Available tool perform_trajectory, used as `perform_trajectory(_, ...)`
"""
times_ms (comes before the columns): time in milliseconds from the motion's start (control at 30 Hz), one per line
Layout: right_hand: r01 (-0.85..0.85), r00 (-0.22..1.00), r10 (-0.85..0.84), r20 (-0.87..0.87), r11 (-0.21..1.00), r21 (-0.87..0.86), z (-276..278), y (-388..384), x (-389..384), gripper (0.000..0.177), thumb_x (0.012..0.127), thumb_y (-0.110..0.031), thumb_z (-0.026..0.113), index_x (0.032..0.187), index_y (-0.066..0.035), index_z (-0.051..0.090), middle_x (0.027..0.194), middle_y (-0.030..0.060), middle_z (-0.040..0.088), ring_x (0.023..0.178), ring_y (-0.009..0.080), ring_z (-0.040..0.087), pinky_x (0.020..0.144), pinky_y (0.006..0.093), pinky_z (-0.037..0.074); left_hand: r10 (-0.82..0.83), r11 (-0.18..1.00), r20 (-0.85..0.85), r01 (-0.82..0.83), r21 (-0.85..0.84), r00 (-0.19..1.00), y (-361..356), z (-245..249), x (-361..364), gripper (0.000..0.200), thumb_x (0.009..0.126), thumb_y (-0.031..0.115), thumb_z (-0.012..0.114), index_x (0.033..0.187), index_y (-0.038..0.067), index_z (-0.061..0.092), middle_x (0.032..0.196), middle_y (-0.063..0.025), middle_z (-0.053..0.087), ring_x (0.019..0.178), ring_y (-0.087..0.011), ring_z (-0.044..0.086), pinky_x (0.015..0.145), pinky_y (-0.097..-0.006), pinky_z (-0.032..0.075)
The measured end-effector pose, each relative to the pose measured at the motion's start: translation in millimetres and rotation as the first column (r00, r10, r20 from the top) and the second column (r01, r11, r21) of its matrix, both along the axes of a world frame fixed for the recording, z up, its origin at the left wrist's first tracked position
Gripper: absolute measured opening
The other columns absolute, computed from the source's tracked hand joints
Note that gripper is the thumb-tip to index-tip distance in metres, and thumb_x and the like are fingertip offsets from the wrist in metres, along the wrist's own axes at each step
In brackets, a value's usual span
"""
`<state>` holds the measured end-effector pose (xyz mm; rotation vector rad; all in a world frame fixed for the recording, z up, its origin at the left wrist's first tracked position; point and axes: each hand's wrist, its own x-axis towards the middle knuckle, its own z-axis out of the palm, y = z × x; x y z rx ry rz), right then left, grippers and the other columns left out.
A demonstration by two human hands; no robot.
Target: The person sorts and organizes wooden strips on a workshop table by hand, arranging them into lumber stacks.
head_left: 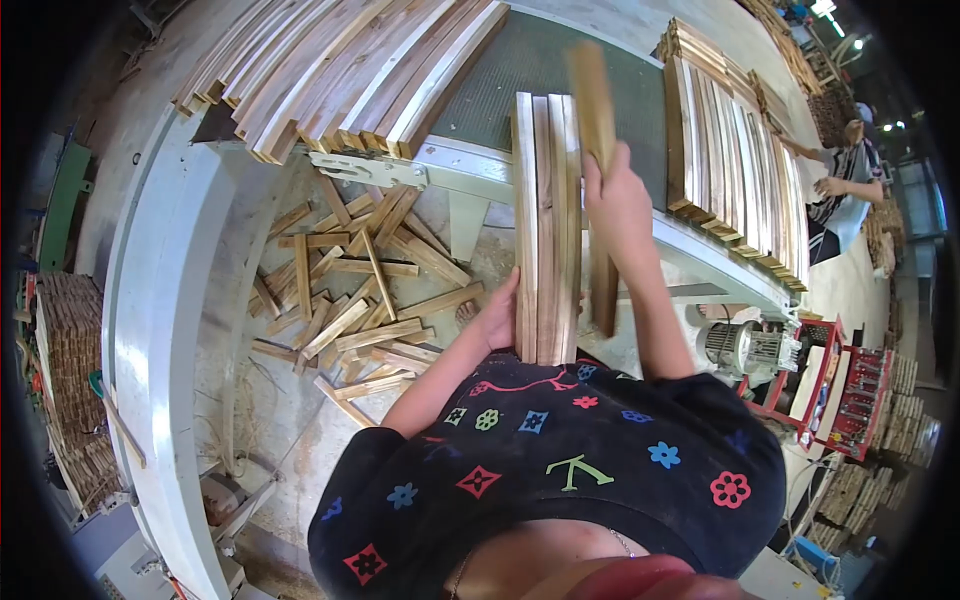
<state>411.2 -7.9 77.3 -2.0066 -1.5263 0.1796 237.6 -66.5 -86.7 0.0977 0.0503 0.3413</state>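
In the head view, my left hand (498, 315) grips the lower left side of a small bundle of wooden strips (545, 230). The bundle stands lengthwise against my body, its far end over the green belt (520, 55); my fingers on its underside are hidden. To the right of it, my right hand (620, 205) is closed around a separate wooden strip (597, 100), blurred at its far end. That strip runs through my hand, and its near end shows below my wrist beside the bundle.
A row of wooden strips (340, 70) lies across the machine's left part, and another stack (735, 150) stands at the right. Loose offcuts (370, 270) litter the floor. A motor (750, 345) and a red tool rack (850, 390) are at the right, with another person (845, 190) beyond.
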Motion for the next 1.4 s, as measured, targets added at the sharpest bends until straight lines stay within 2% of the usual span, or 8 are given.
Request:
perform_trajectory(267,0.016,0.974,-0.031,-0.224,0.998,-0.069,-48.0,-26.3,-7.8,0.068,0.096,-0.045,0.054,0.140,0.005,0.040,0.131,0.0398,0.047,0.111,0.0513,0.055,0.092,0.0528,0.047,0.032,0.997,-0.229,-0.048,-0.064,0.973,-2.2,-10.4,-3.9,0.079,0.094,0.069,0.044,0.147,0.011,0.044,0.142,-0.0116,0.055,0.128,-0.0289,0.055,0.111,-0.0498,0.040)
perform_trajectory(733,-0.084,0.940,0.105,0.325,0.994,-0.076,-45.6,-0.4,-59.2,0.101,0.078,-0.062,0.068,0.151,-0.002,0.032,0.151,0.0383,0.023,0.129,0.0509,0.039,0.103,0.0636,0.034,0.182,0.976,-0.157,-0.197,-0.089,0.971,26.4,-14.8,-2.9,0.076,0.096,0.068,0.040,0.146,0.011,0.046,0.137,-0.0122,0.058,0.121,-0.0274,0.059,0.102,-0.0484,0.048)
perform_trajectory(833,-0.457,0.754,0.317,0.576,0.882,0.114,-29.6,23.0,-48.2,0.077,0.085,-0.065,0.060,0.135,-0.006,0.054,0.146,0.0273,0.041,0.131,0.0432,0.044,0.109,0.0634,0.029,0.169,0.983,-0.146,-0.176,-0.041,0.975,21.6,-31.5,-3.0,0.088,0.091,0.074,0.042,0.149,0.008,0.040,0.140,-0.0175,0.054,0.123,-0.0348,0.057,0.104,-0.0529,0.046)
perform_trajectory(933,-0.936,0.211,0.875,0.436,0.310,-0.170,-32.7,54.1,-44.9,0.070,0.089,-0.065,0.055,0.122,-0.004,0.060,0.124,0.0240,0.058,0.120,0.0372,0.055,0.108,0.0564,0.035,0.144,0.989,-0.155,-0.149,-0.024,0.977,13.8,-40.2,-1.6,0.106,0.083,0.083,0.043,0.152,0.004,0.031,0.144,-0.0258,0.047,0.127,-0.0442,0.052,0.107,-0.0576,0.042)
perform_trajectory(1067,-0.813,-0.344,0.901,0.265,-0.143,-0.565,-47.2,57.4,-48.3,0.064,0.089,-0.067,0.053,0.100,-0.005,0.060,0.078,0.0122,0.063,0.076,0.0297,0.064,0.071,0.0451,0.052,0.083,0.975,-0.140,-0.110,-0.194,0.987,9.5,-44.7,-10.5,0.110,0.081,0.084,0.045,0.153,0.002,0.028,0.144,-0.0277,0.046,0.129,-0.0448,0.050,0.108,-0.0584,0.041)
perform_trajectory(1200,-0.883,0.199,0.854,0.481,0.369,-0.290,7.9,35.6,-59.2,0.058,0.089,-0.059,0.060,0.103,-0.003,0.062,0.080,0.0128,0.066,0.080,0.0336,0.067,0.074,0.0446,0.053,0.076,0.978,-0.093,-0.093,-0.187,0.993,4.8,-40.4,-8.2,0.113,0.079,0.085,0.045,0.152,0.002,0.028,0.144,-0.0290,0.045,0.131,-0.0444,0.048,0.108,-0.0574,0.041)
perform_trajectory(1300,-0.448,0.862,0.385,0.330,0.883,0.138,30.9,17.0,-62.5,0.055,0.090,-0.050,0.063,0.114,-0.001,0.056,0.084,0.0173,0.069,0.080,0.0386,0.068,0.070,0.0454,0.054,0.046,0.997,-0.077,-0.041,0.065,0.996,4.8,-7.8,-1.6,0.107,0.083,0.082,0.044,0.152,0.003,0.029,0.148,-0.0285,0.041,0.134,-0.0427,0.046,0.109,-0.0550,0.041)
perform_trajectory(1400,-0.004,0.992,0.001,0.124,1.000,0.024,28.0,9.7,-25.8,0.049,0.098,-0.040,0.053,0.123,0.002,0.050,0.095,0.0229,0.070,0.087,0.0432,0.069,0.067,0.0481,0.055,0.044,0.997,-0.147,-0.034,0.076,0.988,-0.2,-26.5,-0.6,0.099,0.087,0.077,0.045,0.152,0.003,0.031,0.149,-0.0268,0.041,0.134,-0.0399,0.047,0.110,-0.0521,0.041)
